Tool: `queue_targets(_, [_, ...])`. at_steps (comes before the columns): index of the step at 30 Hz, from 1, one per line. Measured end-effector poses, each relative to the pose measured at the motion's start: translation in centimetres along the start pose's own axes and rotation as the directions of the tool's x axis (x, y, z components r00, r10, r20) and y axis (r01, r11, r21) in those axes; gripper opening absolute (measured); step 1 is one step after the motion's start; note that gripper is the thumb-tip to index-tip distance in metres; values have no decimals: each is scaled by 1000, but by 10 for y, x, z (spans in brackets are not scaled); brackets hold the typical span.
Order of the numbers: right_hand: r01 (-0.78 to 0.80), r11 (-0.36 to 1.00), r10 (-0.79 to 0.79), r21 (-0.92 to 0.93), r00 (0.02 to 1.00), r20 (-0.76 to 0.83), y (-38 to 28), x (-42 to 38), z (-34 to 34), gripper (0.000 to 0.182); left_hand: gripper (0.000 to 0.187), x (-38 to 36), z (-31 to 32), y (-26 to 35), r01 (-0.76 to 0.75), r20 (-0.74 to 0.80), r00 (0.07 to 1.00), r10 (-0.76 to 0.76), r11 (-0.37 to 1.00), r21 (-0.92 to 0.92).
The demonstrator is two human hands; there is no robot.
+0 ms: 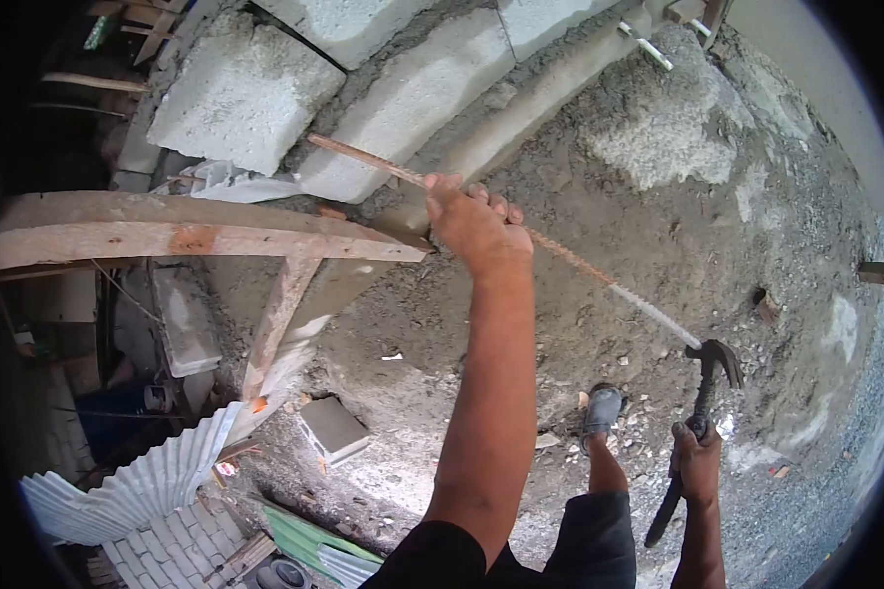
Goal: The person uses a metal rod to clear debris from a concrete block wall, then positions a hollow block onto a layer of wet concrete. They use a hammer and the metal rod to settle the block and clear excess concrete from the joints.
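My left hand (pixel 476 224) is wrapped around a long ridged steel bar (pixel 575 257), rusty brown along most of its length and pale grey near its lower right end. The bar's far tip overlaps the gap between the white concrete blocks (pixel 417 93) at the upper left. In my right hand (pixel 697 461) is a claw hammer (pixel 705 388), gripped partway along its dark handle. Its head is right at the near end of the bar, with the claw curving off to the right.
Rough grey ground slopes around my shoe (pixel 603 407). Left of my arm, a wooden beam (pixel 206 236) with a slanted brace (pixel 280 319) juts in. Below it are a loose concrete block (pixel 332 428) and a corrugated metal sheet (pixel 142 486). A white pipe (pixel 646 46) sticks out above.
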State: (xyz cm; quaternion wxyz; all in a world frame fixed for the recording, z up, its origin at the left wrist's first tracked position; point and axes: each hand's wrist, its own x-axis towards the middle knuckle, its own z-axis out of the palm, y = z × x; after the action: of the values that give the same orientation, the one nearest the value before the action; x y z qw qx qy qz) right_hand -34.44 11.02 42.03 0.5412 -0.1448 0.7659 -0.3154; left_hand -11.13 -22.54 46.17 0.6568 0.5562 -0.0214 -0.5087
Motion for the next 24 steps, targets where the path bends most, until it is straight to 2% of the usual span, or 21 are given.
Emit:
queue_targets(3, [8,995,-8,-102,1000,3,0,14,17,19,21,2,-9,-2,-10,-4,1000,10,999,-32])
queue_targets(5, [49,982,-61,-181,996,-62,28,41,13,21,21,3,-24,6,-23,-199,980,-4,991,-134])
queue_targets(7, [125,947,-156,-295,984,-84,39,84,7,26,20,1,-32,4,-35,-165,986,18,994,-100])
queue_targets(8, [237,772,-323,-590,945,-43,44,113,-6,34,21,0,-38,2,-45,-134,990,36,997,-68])
queue_targets(9, [360,613,-524,-703,852,-20,52,148,-22,46,21,-3,-42,0,-53,-147,988,42,996,-68])
queue_targets(10, [378,645,-594,-664,794,-126,40,168,-35,53,20,-6,-42,-2,-13,-87,996,9,999,-51])
queue_targets(11, [350,668,-611,-657,761,-216,-4,164,-34,54,20,-8,-42,-4,27,-28,999,-28,999,-32])
queue_targets(12, [476,668,-665,-571,727,-172,-40,151,-30,56,20,-9,-44,-4,28,-38,999,-29,999,-30])
queue_targets(13, [567,630,-656,-530,754,27,-71,117,-13,57,20,-11,-44,-5,74,16,997,-73,997,-17])
queue_targets(14, [653,593,-635,-471,739,225,-97,87,12,58,21,-11,-41,-4,116,76,990,-115,993,-11])
queue_targets(15, [712,648,-626,-270,700,344,-90,70,39,57,21,-12,-39,0,120,76,990,-118,993,-24])
queue_targets(16, [663,719,-542,-207,722,429,-90,50,57,56,20,-15,-39,4,130,95,987,-130,991,0])
queue_targets(17, [595,788,-450,-161,734,509,-89,31,75,54,21,-16,-39,8,136,115,984,-138,990,23])
queue_targets(18, [453,850,-257,-269,802,539,-96,15,83,52,21,-17,-47,12,134,114,984,-135,991,14])
queue_targets(20, [476,877,-389,-58,776,496,-57,9,102,42,23,-14,-69,20,138,164,975,-152,986,93])
queue_targets(24, [538,834,-432,-117,772,467,-40,3,119,35,26,-14,-83,44,106,186,974,-133,983,149])
